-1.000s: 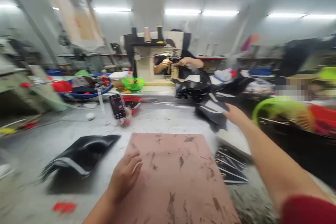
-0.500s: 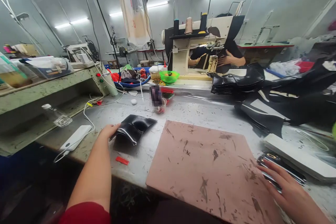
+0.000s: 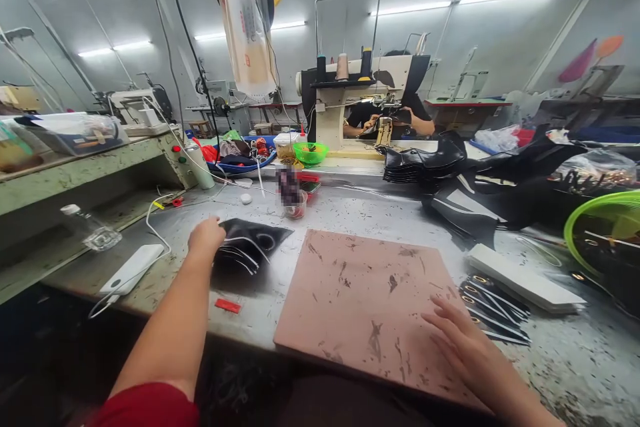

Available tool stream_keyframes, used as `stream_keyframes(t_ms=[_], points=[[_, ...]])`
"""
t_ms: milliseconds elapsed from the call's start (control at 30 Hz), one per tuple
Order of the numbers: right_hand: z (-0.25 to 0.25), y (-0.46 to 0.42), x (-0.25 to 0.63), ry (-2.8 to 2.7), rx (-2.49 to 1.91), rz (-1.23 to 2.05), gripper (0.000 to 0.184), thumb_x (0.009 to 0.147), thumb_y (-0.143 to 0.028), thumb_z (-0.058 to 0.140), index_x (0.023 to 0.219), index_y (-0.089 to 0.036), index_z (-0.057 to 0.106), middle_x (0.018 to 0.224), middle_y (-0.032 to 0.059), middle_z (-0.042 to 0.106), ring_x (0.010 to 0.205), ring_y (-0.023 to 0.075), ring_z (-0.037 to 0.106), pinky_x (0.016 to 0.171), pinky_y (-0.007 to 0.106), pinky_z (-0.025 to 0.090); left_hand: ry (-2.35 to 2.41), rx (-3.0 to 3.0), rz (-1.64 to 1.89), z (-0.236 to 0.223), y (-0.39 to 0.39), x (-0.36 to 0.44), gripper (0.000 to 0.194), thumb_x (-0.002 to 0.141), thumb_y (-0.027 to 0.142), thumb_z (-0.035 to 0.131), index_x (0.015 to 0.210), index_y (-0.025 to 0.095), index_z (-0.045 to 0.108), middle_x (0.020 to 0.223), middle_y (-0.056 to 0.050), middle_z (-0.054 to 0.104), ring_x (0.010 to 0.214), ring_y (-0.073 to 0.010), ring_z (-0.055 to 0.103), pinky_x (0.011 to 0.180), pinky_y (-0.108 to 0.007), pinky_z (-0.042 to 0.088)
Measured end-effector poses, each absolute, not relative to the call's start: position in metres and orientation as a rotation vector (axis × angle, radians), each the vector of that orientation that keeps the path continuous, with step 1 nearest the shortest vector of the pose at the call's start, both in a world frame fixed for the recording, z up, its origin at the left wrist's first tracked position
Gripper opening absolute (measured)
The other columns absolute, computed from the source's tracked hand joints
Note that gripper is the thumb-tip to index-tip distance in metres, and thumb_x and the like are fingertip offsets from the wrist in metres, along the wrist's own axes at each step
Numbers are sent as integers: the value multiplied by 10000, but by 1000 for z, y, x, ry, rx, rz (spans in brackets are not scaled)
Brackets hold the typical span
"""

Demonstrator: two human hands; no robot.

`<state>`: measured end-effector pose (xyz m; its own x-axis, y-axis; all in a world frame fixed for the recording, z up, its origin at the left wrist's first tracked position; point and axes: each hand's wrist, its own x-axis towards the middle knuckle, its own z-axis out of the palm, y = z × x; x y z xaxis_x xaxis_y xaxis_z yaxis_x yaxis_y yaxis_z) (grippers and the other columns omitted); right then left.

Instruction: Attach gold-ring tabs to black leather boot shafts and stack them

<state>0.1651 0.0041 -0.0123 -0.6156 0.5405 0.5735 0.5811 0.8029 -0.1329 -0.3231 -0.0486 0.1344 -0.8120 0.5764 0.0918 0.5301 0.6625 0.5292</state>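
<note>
A stained pink mat lies on the grey workbench in front of me. My left hand reaches to a stack of black leather pieces left of the mat, fingers curled over its near edge. Palm down at the mat's right edge rests my right hand, fingers spread, holding nothing. Just right of it lies a fan of black pieces with gold rings.
A white bar, a green basket and piles of black leather fill the right side. A white power bank and a glass bottle lie at left. Across the bench a person works at a sewing machine.
My left hand shifted onto the edge of the black stack, lifting its top layers apart. My right hand slid left from the ringed pieces onto the mat.
</note>
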Motion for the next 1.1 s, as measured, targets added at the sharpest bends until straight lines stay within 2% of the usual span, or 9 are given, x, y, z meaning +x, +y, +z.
stream_keyframes(t_ms=[133,233,333,433,567,667,767,900,1100], points=[[-2,-6,148,-2378,-735,-15,283,889,-312,356,963,-215,612,1122,119,582,867,189,632,702,311,553,2383,1059,1342,154,-28,-264,429,743,220,548,1167,171,500,928,-63,631,686,-138,629,585,-258,524],[10,-14,133,-2359,-694,65,238,877,-283,395,968,-219,605,1113,119,591,867,192,633,686,312,559,1674,992,1724,152,-15,-205,341,733,182,565,1073,162,546,891,-36,625,591,-81,591,495,-182,491],[22,-26,126,-2321,-622,120,211,858,-222,427,966,-227,608,1060,105,623,862,190,639,683,300,559,1108,723,1755,130,-11,-151,264,730,150,573,987,200,549,833,15,601,550,-38,552,473,-125,458],[32,-40,127,-2272,-520,119,276,826,-133,451,1040,-244,586,916,69,671,792,168,652,651,262,554,1193,627,1558,91,-17,-117,216,801,131,482,991,229,511,828,39,572,543,0,534,523,-100,458],[40,-49,125,-2257,-424,123,383,795,-77,467,1127,-251,544,781,33,679,680,148,641,596,247,537,1346,595,1249,38,-34,-103,159,708,66,563,838,145,514,742,7,573,487,-55,565,421,-148,446],[33,-40,110,-2370,-471,100,355,817,-122,470,1157,-202,536,998,85,658,893,187,623,733,310,533,1429,630,1084,19,-44,-102,199,650,58,617,800,136,512,673,17,575,444,-89,580,334,-135,355],[11,-21,93,-2602,-558,18,413,840,-272,482,1236,-155,485,1265,145,499,1159,278,467,883,458,456,1461,676,987,16,-47,-103,208,636,75,638,805,139,535,583,45,562,404,-83,560,343,-134,338],[-13,-7,81,-2812,-692,65,527,823,-405,497,1300,-197,418,1328,132,431,1219,313,388,921,551,376,1460,692,950,16,-48,-107,146,632,58,632,729,133,551,509,64,526,450,-73,575,437,-142,400],[-1,-5,62,-2572,-657,325,195,833,-194,475,972,-178,610,986,109,632,877,214,578,754,371,486,1398,701,967,17,-49,-113,159,635,118,656,788,134,616,547,42,581,480,-65,563,488,-161,422]])
